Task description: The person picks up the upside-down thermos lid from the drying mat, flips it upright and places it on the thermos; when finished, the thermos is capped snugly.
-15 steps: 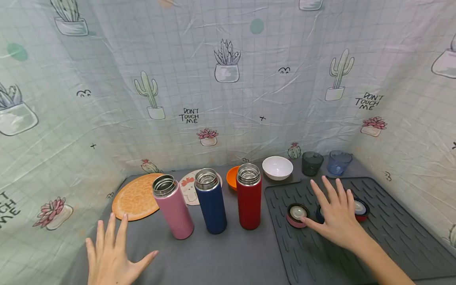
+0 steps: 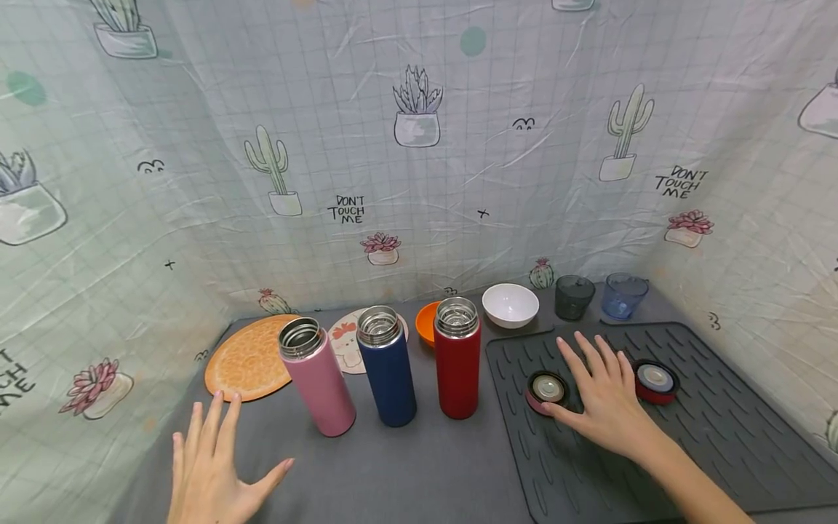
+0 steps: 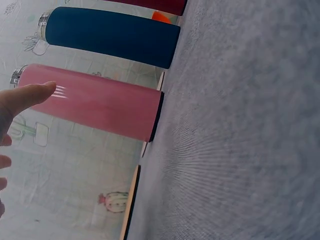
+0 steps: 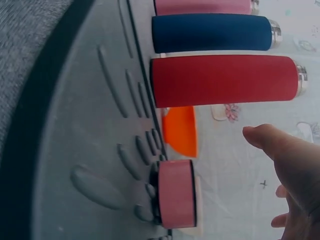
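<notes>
Right hand (image 2: pixel 605 407) has slid nearer along the ribbed mat (image 2: pixel 720 437), fingers spread flat.
It covers the blue lid; pink lid (image 2: pixel 547 391) lies by its thumb, red lid (image 2: pixel 655 380) beyond. Left hand (image 2: pixel 212 473) hovers open, holding nothing.
</notes>
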`<action>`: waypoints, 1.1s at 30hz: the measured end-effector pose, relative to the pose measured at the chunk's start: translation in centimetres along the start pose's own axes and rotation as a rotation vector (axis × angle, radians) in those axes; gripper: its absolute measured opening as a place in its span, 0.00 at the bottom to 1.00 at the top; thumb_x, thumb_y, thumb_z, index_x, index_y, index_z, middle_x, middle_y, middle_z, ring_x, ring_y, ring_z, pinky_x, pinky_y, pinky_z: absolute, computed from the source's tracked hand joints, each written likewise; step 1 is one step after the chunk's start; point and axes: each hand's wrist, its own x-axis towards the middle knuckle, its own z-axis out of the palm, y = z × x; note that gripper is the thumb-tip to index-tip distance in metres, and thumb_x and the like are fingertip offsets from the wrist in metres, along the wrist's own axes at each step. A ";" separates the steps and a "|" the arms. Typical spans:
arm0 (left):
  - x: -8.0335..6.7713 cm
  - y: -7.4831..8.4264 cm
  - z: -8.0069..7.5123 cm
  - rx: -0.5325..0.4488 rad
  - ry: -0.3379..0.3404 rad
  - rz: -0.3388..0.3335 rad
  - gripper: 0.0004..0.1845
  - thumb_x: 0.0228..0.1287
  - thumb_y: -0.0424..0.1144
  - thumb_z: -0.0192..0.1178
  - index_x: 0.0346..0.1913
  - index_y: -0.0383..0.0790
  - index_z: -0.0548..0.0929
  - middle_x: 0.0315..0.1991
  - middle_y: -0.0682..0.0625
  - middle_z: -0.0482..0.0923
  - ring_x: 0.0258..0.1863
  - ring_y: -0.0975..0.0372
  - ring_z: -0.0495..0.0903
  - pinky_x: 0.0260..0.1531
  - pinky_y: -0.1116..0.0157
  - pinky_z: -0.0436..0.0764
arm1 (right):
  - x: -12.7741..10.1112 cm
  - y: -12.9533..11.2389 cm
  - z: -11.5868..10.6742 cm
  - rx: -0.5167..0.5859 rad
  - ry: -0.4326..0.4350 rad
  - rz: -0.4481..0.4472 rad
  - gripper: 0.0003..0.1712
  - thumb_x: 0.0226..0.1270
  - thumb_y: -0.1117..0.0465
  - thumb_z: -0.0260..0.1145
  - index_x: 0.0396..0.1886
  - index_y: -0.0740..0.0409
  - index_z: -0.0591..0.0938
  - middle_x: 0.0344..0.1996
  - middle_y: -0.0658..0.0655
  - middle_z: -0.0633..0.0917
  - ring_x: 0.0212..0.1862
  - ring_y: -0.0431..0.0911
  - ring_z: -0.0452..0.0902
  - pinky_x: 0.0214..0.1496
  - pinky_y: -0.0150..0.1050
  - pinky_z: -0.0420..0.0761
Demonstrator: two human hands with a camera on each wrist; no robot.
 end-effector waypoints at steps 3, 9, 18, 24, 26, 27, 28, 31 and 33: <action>-0.3 0.3 0.1 -0.001 -0.032 -0.005 0.63 0.26 0.60 0.73 0.71 0.46 0.54 0.70 0.45 0.50 0.68 0.46 0.45 0.59 0.37 0.36 | 0.0 0.0 0.6 0.010 -0.027 -0.006 0.59 0.46 0.38 0.70 0.72 0.49 0.49 0.65 0.67 0.56 0.65 0.65 0.44 0.56 0.68 0.47; -0.8 0.8 0.6 -0.017 -0.105 -0.021 0.59 0.29 0.60 0.73 0.67 0.38 0.60 0.66 0.37 0.56 0.66 0.42 0.49 0.59 0.37 0.40 | -0.1 0.3 1.9 0.031 -0.079 -0.013 0.55 0.47 0.40 0.69 0.70 0.56 0.55 0.61 0.69 0.62 0.62 0.66 0.50 0.56 0.66 0.49; -1.4 1.2 0.8 -0.084 -0.064 0.046 0.45 0.28 0.54 0.75 0.56 0.41 0.74 0.50 0.43 0.73 0.51 0.47 0.69 0.42 0.46 0.68 | -0.2 0.8 3.2 0.021 -0.176 0.014 0.44 0.49 0.45 0.70 0.61 0.63 0.67 0.50 0.65 0.75 0.55 0.63 0.62 0.53 0.64 0.58; -1.5 2.0 0.6 -0.085 -0.133 0.000 0.36 0.33 0.53 0.75 0.50 0.42 0.77 0.44 0.47 0.77 0.45 0.51 0.74 0.38 0.48 0.73 | -0.2 1.2 3.8 0.024 -0.171 -0.005 0.40 0.49 0.47 0.71 0.58 0.64 0.71 0.45 0.63 0.77 0.51 0.60 0.68 0.49 0.63 0.63; -1.5 2.4 0.5 -0.081 -0.181 -0.022 0.33 0.35 0.53 0.74 0.47 0.43 0.79 0.42 0.48 0.78 0.42 0.53 0.76 0.37 0.49 0.74 | 0.0 1.3 3.9 0.035 -0.169 -0.002 0.40 0.48 0.46 0.71 0.58 0.63 0.71 0.45 0.63 0.77 0.51 0.60 0.69 0.50 0.63 0.62; -1.4 2.6 0.5 -0.078 -0.209 -0.037 0.31 0.37 0.54 0.73 0.46 0.43 0.79 0.41 0.49 0.78 0.41 0.54 0.76 0.37 0.49 0.75 | 0.1 1.4 3.9 0.041 -0.168 0.000 0.40 0.47 0.46 0.72 0.57 0.62 0.72 0.45 0.63 0.77 0.51 0.60 0.69 0.51 0.63 0.61; -1.4 2.8 0.5 -0.076 -0.237 -0.049 0.30 0.38 0.54 0.73 0.46 0.44 0.79 0.41 0.50 0.78 0.41 0.54 0.76 0.37 0.49 0.75 | 0.1 1.4 3.9 0.047 -0.166 0.003 0.39 0.47 0.46 0.72 0.57 0.61 0.72 0.45 0.62 0.78 0.51 0.60 0.69 0.51 0.62 0.60; -1.4 3.5 0.4 -0.076 -0.311 -0.076 0.28 0.40 0.56 0.71 0.44 0.45 0.80 0.40 0.50 0.78 0.41 0.56 0.76 0.38 0.49 0.75 | 0.3 1.6 4.0 0.066 -0.152 0.008 0.38 0.45 0.47 0.74 0.55 0.59 0.74 0.43 0.61 0.79 0.49 0.58 0.71 0.52 0.62 0.59; -1.5 4.0 0.4 -0.068 -0.342 -0.081 0.28 0.40 0.57 0.71 0.44 0.45 0.80 0.41 0.51 0.77 0.42 0.56 0.76 0.40 0.49 0.75 | 0.3 1.6 4.1 0.076 -0.137 0.004 0.38 0.43 0.48 0.75 0.54 0.59 0.75 0.43 0.60 0.79 0.48 0.56 0.72 0.52 0.61 0.60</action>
